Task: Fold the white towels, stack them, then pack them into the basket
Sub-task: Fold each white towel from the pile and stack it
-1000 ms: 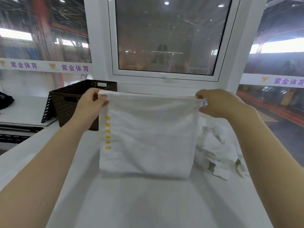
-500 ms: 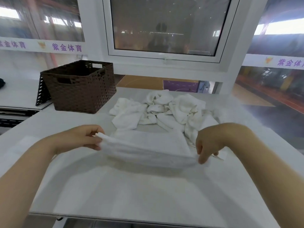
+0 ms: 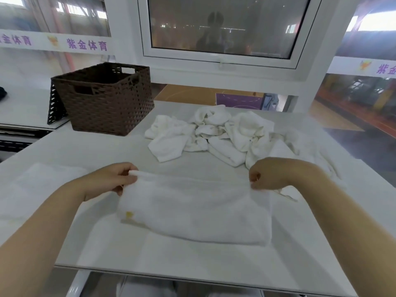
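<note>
left hand (image 3: 111,181) and right hand (image 3: 267,174) each pinch a far corner of the folded towel (image 3: 192,211), which lies flat on the table (image 3: 107,249) near its front edge. likely holding the edges aligned for the next fold. unfolded towel pile (image 3: 218,133) sits behind. brown basket (image 3: 102,97) at far left, apart from both; can't see anything inside it.

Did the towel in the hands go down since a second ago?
Yes. The towel was held up in front of the window frame; now it lies low on the table, both hands gripping its far edge.
</note>
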The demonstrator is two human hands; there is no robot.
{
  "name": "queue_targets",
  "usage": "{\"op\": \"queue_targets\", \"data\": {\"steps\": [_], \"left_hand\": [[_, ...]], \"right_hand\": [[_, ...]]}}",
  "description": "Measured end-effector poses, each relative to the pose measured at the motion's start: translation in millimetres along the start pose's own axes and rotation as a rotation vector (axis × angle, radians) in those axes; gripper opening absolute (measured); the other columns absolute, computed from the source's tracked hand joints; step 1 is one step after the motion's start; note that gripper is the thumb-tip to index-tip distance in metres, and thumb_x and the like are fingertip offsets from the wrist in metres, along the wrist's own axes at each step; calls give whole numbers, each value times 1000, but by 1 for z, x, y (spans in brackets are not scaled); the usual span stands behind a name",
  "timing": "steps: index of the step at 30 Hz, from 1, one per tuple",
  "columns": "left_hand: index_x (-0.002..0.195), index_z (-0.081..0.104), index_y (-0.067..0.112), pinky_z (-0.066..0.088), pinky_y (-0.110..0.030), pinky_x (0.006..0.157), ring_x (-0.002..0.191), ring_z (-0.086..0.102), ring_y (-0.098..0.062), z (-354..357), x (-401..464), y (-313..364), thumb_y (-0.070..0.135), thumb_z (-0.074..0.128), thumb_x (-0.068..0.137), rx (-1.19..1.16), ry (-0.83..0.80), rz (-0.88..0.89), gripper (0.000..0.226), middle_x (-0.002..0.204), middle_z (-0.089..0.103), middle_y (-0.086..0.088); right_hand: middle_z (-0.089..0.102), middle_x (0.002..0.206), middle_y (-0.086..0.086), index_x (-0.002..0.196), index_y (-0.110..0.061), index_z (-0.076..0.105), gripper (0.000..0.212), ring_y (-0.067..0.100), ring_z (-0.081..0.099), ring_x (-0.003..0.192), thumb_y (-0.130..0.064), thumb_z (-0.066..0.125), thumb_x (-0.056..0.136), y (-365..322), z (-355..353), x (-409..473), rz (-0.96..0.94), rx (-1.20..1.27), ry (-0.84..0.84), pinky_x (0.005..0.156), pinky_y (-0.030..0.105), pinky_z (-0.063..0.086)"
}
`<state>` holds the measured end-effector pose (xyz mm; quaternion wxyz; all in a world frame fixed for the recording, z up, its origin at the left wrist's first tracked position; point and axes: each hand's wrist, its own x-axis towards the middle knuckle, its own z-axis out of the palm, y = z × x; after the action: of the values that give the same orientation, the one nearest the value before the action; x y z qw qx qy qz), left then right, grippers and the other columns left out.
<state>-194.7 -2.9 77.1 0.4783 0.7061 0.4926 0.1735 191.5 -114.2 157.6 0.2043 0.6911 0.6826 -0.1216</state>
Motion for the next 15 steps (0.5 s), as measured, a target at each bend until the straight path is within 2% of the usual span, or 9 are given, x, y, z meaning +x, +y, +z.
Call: {"op": "queue_targets", "data": {"steps": [2,5,8,11,15], "left_hand": [[102,62,7,49,-28,64,74,60,-14,2,17,2,15,55,99,9,111,33,11,87,65,-8],[100,63,14,48,-36,73,84,63,-24,10,45,1,19,55,99,44,252,39,9,92,67,-11],[92,60,21,41,-33,67,82,60,-24,25,69,-2,23,53,97,175,362,21,8,88,65,-5],[90,55,18,36,-33,62,82,58,-24,41,86,-7,27,47,99,305,418,-3,15,86,61,-3],[93,50,12,35,-35,60,79,55,-26,56,95,-20,29,40,102,444,457,-57,22,83,58,-6]], "right_hand": [[60,103,-2,98,-20,62,19,19,58,97,-33,48,98,6,-1,11,26,18,100,83,31,46],[54,99,-4,86,-29,52,15,18,55,93,-31,44,99,14,11,34,78,97,236,81,31,46],[60,104,-2,95,-27,56,17,20,57,92,-29,40,100,19,31,54,127,145,320,76,32,47],[62,112,-3,110,-23,61,27,21,59,100,-27,36,102,20,49,69,153,162,381,65,28,39],[63,106,4,108,-15,62,28,25,60,99,-24,36,102,26,76,93,108,181,492,68,33,43]]}}
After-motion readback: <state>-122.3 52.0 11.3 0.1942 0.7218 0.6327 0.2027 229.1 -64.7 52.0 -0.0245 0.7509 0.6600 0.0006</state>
